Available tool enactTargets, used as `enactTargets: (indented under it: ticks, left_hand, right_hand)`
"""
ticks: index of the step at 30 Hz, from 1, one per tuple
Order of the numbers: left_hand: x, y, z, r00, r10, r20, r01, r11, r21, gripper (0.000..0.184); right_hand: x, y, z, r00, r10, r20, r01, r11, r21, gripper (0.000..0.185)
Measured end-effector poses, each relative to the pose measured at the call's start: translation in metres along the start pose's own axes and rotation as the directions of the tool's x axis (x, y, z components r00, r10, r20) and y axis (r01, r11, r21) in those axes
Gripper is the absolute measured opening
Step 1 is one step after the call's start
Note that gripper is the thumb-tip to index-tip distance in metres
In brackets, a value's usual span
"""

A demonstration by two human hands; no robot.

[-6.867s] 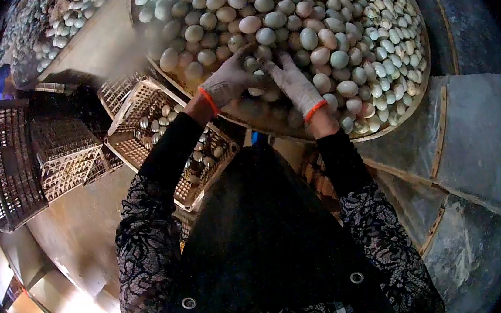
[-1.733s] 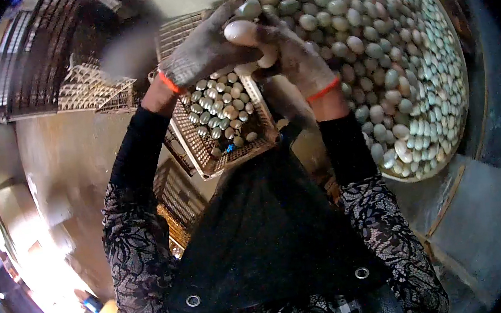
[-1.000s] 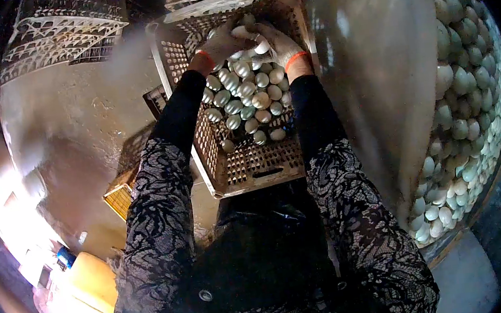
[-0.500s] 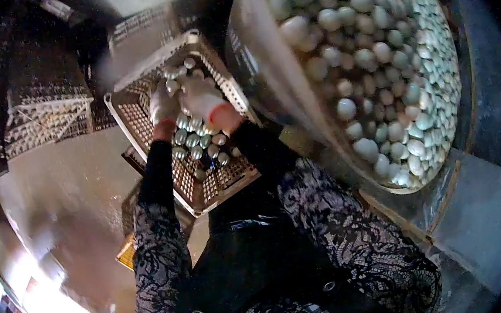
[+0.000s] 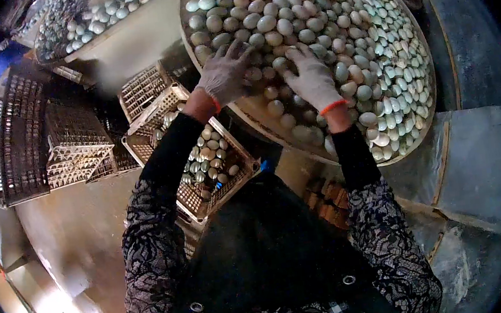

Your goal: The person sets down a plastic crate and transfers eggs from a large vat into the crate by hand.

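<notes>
A large round vat (image 5: 272, 139) is filled with pale green and whitish eggs (image 5: 286, 27). My left hand (image 5: 225, 75), in a light work glove, reaches over the vat's near-left edge with its fingers spread above the eggs. To its right is my gloved right hand (image 5: 313, 81), fingers stretched out and resting on or just over eggs. Neither hand shows an egg in its grasp, though the palms are hidden. Below my left forearm stands a plastic crate (image 5: 193, 204) with several eggs (image 5: 209, 155) in it, partly covered by the sleeve.
Another crate (image 5: 145, 91) sits behind the egg crate. Stacked crates (image 5: 78, 144) stand on the left, beside a tall dark stack of trays (image 5: 19, 138). A second egg-filled container (image 5: 119, 39) is at the upper left. Reddish bricks (image 5: 329, 203) lie below the vat.
Both hands have left the crate and moved right and up over the vat, with the fingers now spread. The view has shifted, so more of the vat's eggs show.
</notes>
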State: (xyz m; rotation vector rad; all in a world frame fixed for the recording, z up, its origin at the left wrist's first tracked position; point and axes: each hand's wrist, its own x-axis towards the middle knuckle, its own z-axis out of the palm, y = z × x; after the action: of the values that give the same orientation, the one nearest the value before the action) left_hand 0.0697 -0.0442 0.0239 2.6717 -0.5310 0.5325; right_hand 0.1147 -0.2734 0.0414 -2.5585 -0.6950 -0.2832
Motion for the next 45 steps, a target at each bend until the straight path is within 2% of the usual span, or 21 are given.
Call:
enactTargets:
  ticks: [1, 3, 4, 6, 12, 14, 15, 17, 19, 22, 25, 26, 28, 31, 33, 37, 40, 41, 43, 44, 45]
  left_hand:
    - [0.011, -0.002, -0.002, 1.000, 0.008, 0.006, -0.009, 1.000, 0.007, 0.081]
    - [0.023, 0.002, -0.005, 0.862, -0.174, 0.477, 0.080, 0.974, 0.210, 0.079]
    - [0.022, 0.000, 0.005, 0.857, -0.169, 0.487, 0.073, 0.975, 0.211, 0.079]
    - [0.015, -0.009, 0.027, 0.955, -0.015, 0.297, -0.025, 0.991, 0.130, 0.074]
    - [0.018, 0.005, 0.002, 0.924, 0.036, 0.380, -0.119, 0.973, 0.197, 0.076]
    - [0.018, 0.003, -0.002, 0.790, -0.144, 0.595, 0.001, 0.972, 0.234, 0.088]
    - [0.015, -0.007, 0.001, 0.840, -0.018, 0.542, -0.092, 0.980, 0.175, 0.086]
    - [0.020, -0.004, 0.000, 0.822, -0.007, 0.570, -0.106, 0.981, 0.164, 0.083]
    - [0.020, -0.007, 0.012, 0.804, 0.009, 0.594, -0.120, 0.982, 0.148, 0.079]
    - [0.011, -0.017, 0.040, 0.948, 0.111, 0.299, -0.087, 0.992, -0.095, 0.068]
    - [0.006, -0.009, 0.043, 0.959, 0.153, 0.238, -0.150, 0.988, -0.030, 0.073]
    - [0.008, -0.002, 0.039, 0.945, 0.246, 0.216, -0.266, 0.962, 0.069, 0.077]
    - [0.009, -0.005, 0.049, 0.919, 0.337, 0.203, -0.372, 0.913, 0.169, 0.082]
    - [0.010, -0.023, 0.071, 0.955, 0.200, 0.217, -0.228, 0.967, 0.113, 0.083]
    - [0.011, -0.024, 0.062, 0.965, -0.027, 0.262, 0.085, 0.974, -0.211, 0.068]
    - [0.009, -0.029, 0.072, 0.930, -0.050, 0.365, 0.124, 0.975, -0.183, 0.064]
    - [0.009, -0.014, 0.064, 0.952, 0.181, 0.246, -0.206, 0.975, 0.080, 0.063]
    - [0.017, -0.001, 0.045, 0.889, 0.149, 0.432, -0.257, 0.945, 0.203, 0.057]
    - [0.029, 0.009, 0.016, 0.798, 0.084, 0.596, -0.324, 0.895, 0.308, 0.052]
    - [0.030, 0.010, 0.006, 0.784, -0.071, 0.617, 0.099, 0.995, -0.011, 0.070]
    - [0.028, 0.009, 0.008, 0.748, -0.131, 0.651, 0.313, 0.934, -0.171, 0.080]
  right_hand:
    - [0.007, -0.006, -0.002, 0.989, 0.046, 0.142, -0.037, 0.997, -0.068, 0.047]
    - [0.013, -0.011, 0.004, 0.945, 0.070, 0.320, -0.020, 0.987, -0.158, 0.056]
    - [0.015, -0.013, 0.007, 0.944, 0.078, 0.320, -0.030, 0.988, -0.151, 0.056]
    - [0.022, -0.017, 0.011, 0.894, 0.067, 0.443, 0.072, 0.955, -0.289, 0.053]
    - [0.000, -0.010, 0.003, 0.867, 0.187, 0.462, -0.067, 0.962, -0.264, 0.041]
    - [-0.007, -0.022, -0.010, 0.842, 0.238, 0.485, -0.111, 0.955, -0.276, 0.040]
    - [-0.009, -0.026, -0.016, 0.818, 0.310, 0.484, -0.199, 0.943, -0.268, 0.045]
    - [-0.011, -0.023, -0.018, 0.789, 0.383, 0.481, -0.285, 0.921, -0.265, 0.049]
    - [-0.013, -0.010, -0.011, 0.851, 0.162, 0.499, -0.159, 0.986, -0.048, 0.061]
    - [-0.007, -0.013, 0.001, 0.829, 0.211, 0.518, -0.272, 0.961, 0.043, 0.072]
    - [-0.002, -0.016, 0.000, 0.783, 0.252, 0.569, -0.362, 0.928, 0.088, 0.076]
    - [-0.004, -0.013, 0.003, 0.783, 0.251, 0.570, -0.361, 0.928, 0.088, 0.076]
    - [-0.012, -0.003, 0.008, 0.798, 0.199, 0.569, -0.473, 0.792, 0.387, 0.079]
    - [-0.012, -0.014, 0.002, 0.756, 0.315, 0.574, -0.583, 0.722, 0.372, 0.080]
    - [-0.013, -0.010, 0.008, 0.758, 0.318, 0.569, -0.587, 0.713, 0.383, 0.081]
    - [-0.021, 0.001, 0.012, 0.805, 0.229, 0.548, -0.540, 0.665, 0.516, 0.083]
    - [-0.020, 0.006, 0.027, 0.734, 0.297, 0.610, -0.653, 0.554, 0.516, 0.082]
    - [-0.020, 0.003, 0.026, 0.735, 0.296, 0.610, -0.652, 0.554, 0.517, 0.082]
    - [-0.016, -0.008, 0.018, 0.683, 0.297, 0.668, -0.731, 0.282, 0.622, 0.075]
    - [-0.015, -0.010, 0.015, 0.681, 0.297, 0.670, -0.733, 0.282, 0.619, 0.075]
    - [-0.013, -0.013, 0.011, 0.668, 0.285, 0.687, -0.739, 0.140, 0.659, 0.074]
